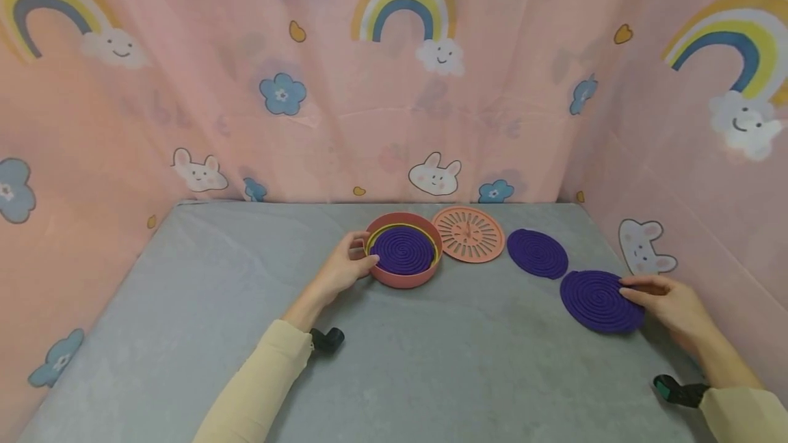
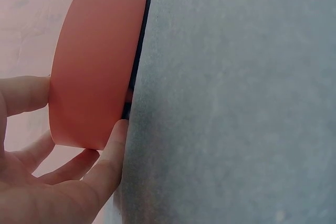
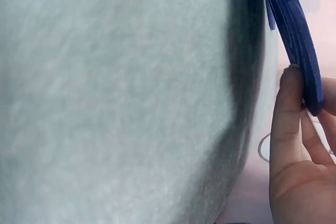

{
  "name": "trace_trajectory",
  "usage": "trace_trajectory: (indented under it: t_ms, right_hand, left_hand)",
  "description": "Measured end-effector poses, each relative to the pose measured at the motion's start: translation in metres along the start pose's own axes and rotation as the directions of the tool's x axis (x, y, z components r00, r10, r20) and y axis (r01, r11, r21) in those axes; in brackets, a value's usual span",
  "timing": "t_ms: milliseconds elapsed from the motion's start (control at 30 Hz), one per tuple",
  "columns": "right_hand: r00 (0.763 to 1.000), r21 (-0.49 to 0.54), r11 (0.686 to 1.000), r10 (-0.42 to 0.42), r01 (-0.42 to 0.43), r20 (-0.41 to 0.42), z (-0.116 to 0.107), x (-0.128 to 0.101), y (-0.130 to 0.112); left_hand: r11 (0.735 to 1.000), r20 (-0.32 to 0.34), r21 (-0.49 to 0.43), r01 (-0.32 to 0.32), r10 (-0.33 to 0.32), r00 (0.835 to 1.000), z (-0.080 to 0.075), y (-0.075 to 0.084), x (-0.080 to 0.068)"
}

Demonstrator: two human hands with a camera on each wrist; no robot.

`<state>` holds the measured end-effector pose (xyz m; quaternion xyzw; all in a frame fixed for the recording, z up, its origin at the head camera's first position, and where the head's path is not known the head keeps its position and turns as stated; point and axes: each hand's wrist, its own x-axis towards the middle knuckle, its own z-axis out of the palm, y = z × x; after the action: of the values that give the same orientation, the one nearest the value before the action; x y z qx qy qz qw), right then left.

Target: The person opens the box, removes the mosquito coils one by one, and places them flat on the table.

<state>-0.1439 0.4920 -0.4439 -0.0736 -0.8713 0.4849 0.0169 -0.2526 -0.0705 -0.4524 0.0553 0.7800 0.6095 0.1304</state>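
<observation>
My left hand (image 1: 345, 266) grips the near left side of a round coral mosquito coil box (image 1: 403, 282), its thumb at the rim and its fingers against the outer wall. A purple mosquito coil (image 1: 403, 250) lies inside the box, within a yellow ring (image 1: 438, 246). In the left wrist view a narrow dark gap shows between the box (image 2: 100, 61) and the table. Over at the right, my right hand (image 1: 674, 306) pinches the edge of another purple mosquito coil (image 1: 600, 301) between thumb and fingers. The right wrist view shows this coil (image 3: 296, 30) edge-on, tilted above the tabletop.
Behind the box to the right lies a coral slotted lid (image 1: 469, 234). A third purple coil (image 1: 537, 253) rests flat between the lid and the held coil. Grey cloth covers the table (image 1: 431, 361). A pink patterned curtain (image 1: 345, 142) hangs along its back and sides.
</observation>
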Motion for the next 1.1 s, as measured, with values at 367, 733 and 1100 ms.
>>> trace_trajectory:
  t_ms: [367, 733, 1100]
  right_hand:
    - [0.994, -0.414, 0.905, -0.111, 0.098, -0.009, 0.009, 0.003, -0.012]
    - [0.992, -0.482, 0.868, -0.122, 0.117, 0.021, 0.015, 0.011, -0.033]
    - [0.986, -0.331, 0.933, -0.101, 0.139, 0.13, 0.058, 0.029, -0.066]
  left_hand:
    - [1.0, 0.0, -0.013, 0.001, -0.001, 1.0, 0.001, -0.001, 0.0]
    - [1.0, -0.002, -0.01, -0.003, 0.003, 1.0, 0.002, 0.001, -0.002]
    - [1.0, -0.002, -0.01, -0.008, 0.008, 1.0, 0.002, 0.001, -0.001]
